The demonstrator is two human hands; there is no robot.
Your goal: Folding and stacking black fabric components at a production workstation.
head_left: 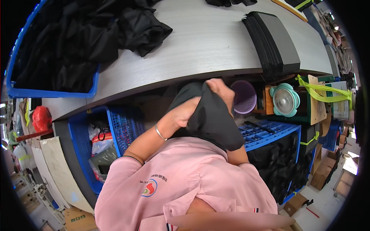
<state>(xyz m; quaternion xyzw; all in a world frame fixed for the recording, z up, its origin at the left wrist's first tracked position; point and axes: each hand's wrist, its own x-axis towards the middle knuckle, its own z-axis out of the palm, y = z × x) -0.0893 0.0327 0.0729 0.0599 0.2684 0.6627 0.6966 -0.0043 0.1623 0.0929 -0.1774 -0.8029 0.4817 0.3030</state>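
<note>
A piece of black fabric (pixel 214 123) hangs over my lap, in front of my pink shirt. My left hand (pixel 185 112), with a silver bangle on its wrist, reaches in under a fold of it, and its fingers are hidden there. At the cloth's upper edge, my right hand (pixel 220 92) is closed on the fabric, slightly blurred. The cloth drapes over part of my right forearm. Whether it is a sewn bag or a loose panel, I cannot tell.
A grey table (pixel 192 38) stands ahead, bearing a stack of black folded pieces (pixel 275 42) and a blue crate (pixel 54 93) heaped with black fabric. Below are blue baskets (pixel 83 133) to the left, a purple bin (pixel 244 96), a small fan (pixel 285 100) and a blue crate (pixel 266 134) to the right.
</note>
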